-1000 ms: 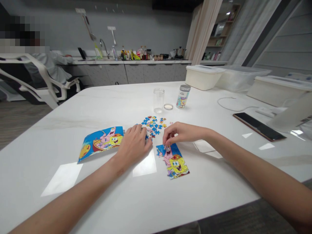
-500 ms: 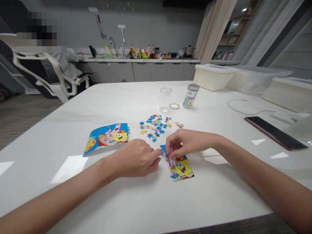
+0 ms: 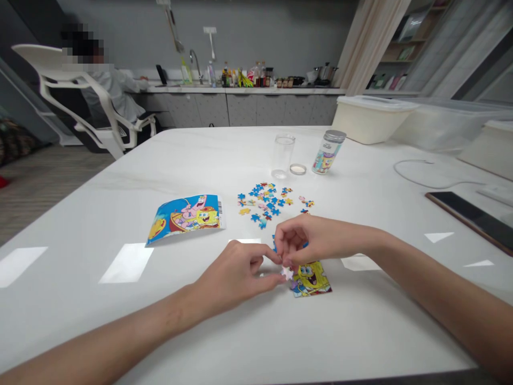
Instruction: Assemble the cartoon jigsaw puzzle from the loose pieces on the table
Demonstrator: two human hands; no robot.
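A small pinkish jigsaw piece (image 3: 287, 273) is pinched between the thumb and fingers of my right hand (image 3: 306, 240). It is held just over the left edge of a partly joined jigsaw (image 3: 312, 278), which shows a yellow cartoon face. My right hand hides the upper part of that jigsaw. From the left, my left hand (image 3: 240, 272) reaches in with thumb and forefinger apart, their tips at the edge of the same piece. Whether they touch it is hard to tell. Loose jigsaw pieces (image 3: 266, 204) lie scattered beyond my hands.
A curled picture sheet (image 3: 186, 219) lies to the left. Farther back stand a clear jar (image 3: 282, 155), its lid (image 3: 297, 169) and a printed canister (image 3: 328, 152). A phone (image 3: 471, 219), a cable and storage bins (image 3: 372, 120) are on the right. A person sits at the back left.
My left hand has moved right to the piece, and its thumb and forefinger have spread. My right hand stays at the jigsaw; the pinched piece now shows more clearly. The view has shifted slightly.
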